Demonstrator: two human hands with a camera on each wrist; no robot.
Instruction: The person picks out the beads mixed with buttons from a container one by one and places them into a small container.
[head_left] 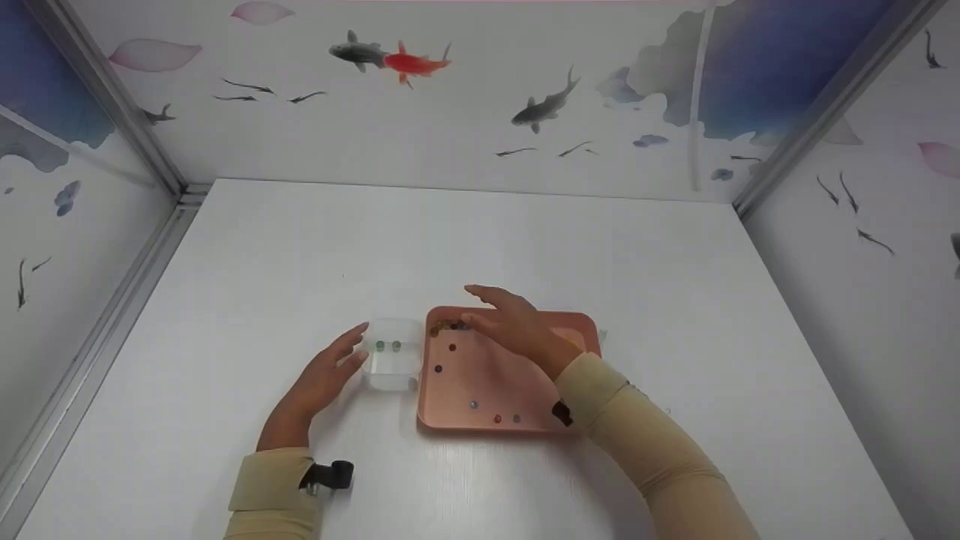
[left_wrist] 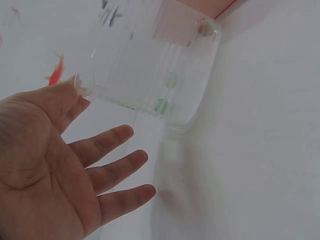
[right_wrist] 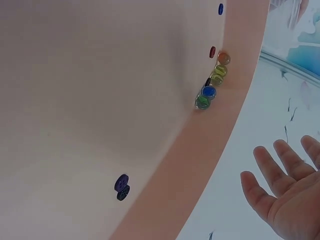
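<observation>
In the head view my left hand (head_left: 324, 379) is at the left side of a clear plastic container (head_left: 391, 365). In the left wrist view its thumb and index finger pinch the container's rim, the other fingers stretched out. Two greenish glass marbles (left_wrist: 161, 105) show in the container. My right hand (head_left: 517, 326) extends over the back of a copper-pink tray (head_left: 517, 375), fingers extended, holding nothing. Along the tray's rim in the right wrist view lie several glass marbles (right_wrist: 209, 92), with a red button (right_wrist: 212, 52) and dark purple buttons (right_wrist: 121, 182) nearby.
Several more small pieces, including a red one (head_left: 497, 418), are scattered near the tray's front edge. Both vessels stand side by side on a white table (head_left: 480, 232). Printed panels with painted fish (head_left: 415, 65) enclose the back and sides.
</observation>
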